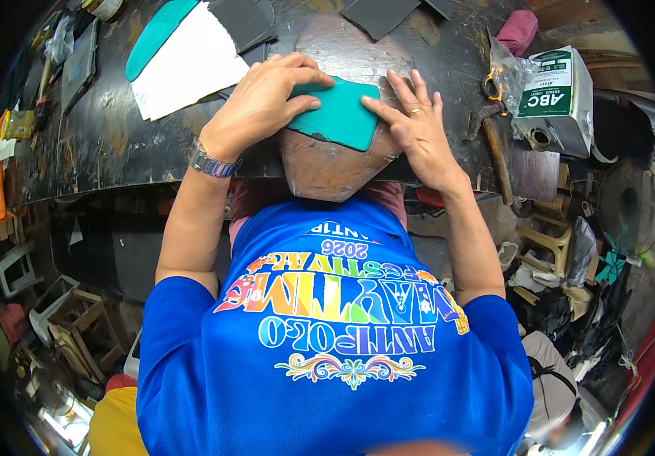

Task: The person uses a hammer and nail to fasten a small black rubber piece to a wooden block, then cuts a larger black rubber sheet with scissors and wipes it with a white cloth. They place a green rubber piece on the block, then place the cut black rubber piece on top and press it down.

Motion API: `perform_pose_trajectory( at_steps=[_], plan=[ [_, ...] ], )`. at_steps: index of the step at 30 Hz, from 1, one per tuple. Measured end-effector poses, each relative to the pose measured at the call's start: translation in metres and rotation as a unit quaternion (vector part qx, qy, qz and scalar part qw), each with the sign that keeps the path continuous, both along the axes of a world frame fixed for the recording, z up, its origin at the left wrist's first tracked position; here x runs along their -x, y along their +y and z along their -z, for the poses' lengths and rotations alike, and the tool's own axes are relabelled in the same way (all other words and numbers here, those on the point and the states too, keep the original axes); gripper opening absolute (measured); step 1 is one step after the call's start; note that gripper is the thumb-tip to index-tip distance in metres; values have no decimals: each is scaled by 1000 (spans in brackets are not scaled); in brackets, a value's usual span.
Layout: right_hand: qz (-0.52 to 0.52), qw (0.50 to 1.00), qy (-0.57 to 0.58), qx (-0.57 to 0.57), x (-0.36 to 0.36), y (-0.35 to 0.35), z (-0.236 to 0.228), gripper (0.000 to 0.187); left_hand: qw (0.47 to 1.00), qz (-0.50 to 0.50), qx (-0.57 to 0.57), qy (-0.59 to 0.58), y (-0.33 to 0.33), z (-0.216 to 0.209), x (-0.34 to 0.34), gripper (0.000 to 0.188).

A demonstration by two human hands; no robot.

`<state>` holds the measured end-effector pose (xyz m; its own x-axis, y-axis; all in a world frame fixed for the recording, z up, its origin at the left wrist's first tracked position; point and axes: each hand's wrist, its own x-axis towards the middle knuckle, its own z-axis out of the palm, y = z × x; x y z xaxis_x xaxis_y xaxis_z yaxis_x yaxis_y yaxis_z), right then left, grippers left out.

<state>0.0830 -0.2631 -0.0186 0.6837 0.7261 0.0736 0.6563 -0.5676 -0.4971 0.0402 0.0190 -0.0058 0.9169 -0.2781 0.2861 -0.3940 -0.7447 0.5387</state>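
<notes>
A teal flat piece of sheet material [336, 114] with rounded corners and a dark lower edge lies on a worn brown slab [327, 171] in front of me. My left hand [270, 95] is at its left end, index finger and thumb bent onto it, the other fingers curled. At its upper right corner, my right hand [420, 129] touches it with the index fingertip; the other fingers are spread over the slab. A second teal piece [156, 34], rounded at one end, lies by white sheets [183, 72] at the upper left.
Dark flat sheets [380, 15] lie at the table's far side. On the right are a hammer [494, 152], orange-handled scissors [491, 85], a plastic bag [513, 68] and a green-and-white metal can [555, 99]. A small jar [19, 124] stands at the left table edge [99, 182].
</notes>
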Motion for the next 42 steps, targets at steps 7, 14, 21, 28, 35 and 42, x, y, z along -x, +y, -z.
perform_pose_trajectory(
  at_steps=[7, 14, 21, 28, 35, 42],
  plan=[
    [33, 991, -91, 89, 4, 9, 9, 58, 1000, 12, 18, -2, 2, 6, -2, 27],
    [-9, 999, -18, 30, 15, -8, 10, 54, 1000, 2, 20, -3, 2, 10, -1, 26],
    [-62, 998, -17, -5, 28, -15, 11, 52, 1000, 2, 20, 13, 3, 12, -3, 28],
    [27, 996, -75, -28, -1, -1, 5, 48, 1000, -4, 16, 21, 2, 12, -2, 28],
    [-34, 963, -231, 135, -3, 6, 4, 59, 999, 2, 34, 5, 5, 16, -2, 34],
    [-98, 979, -144, 106, 22, -3, 4, 62, 999, 12, 46, 9, 7, 17, -4, 34]
  ],
)
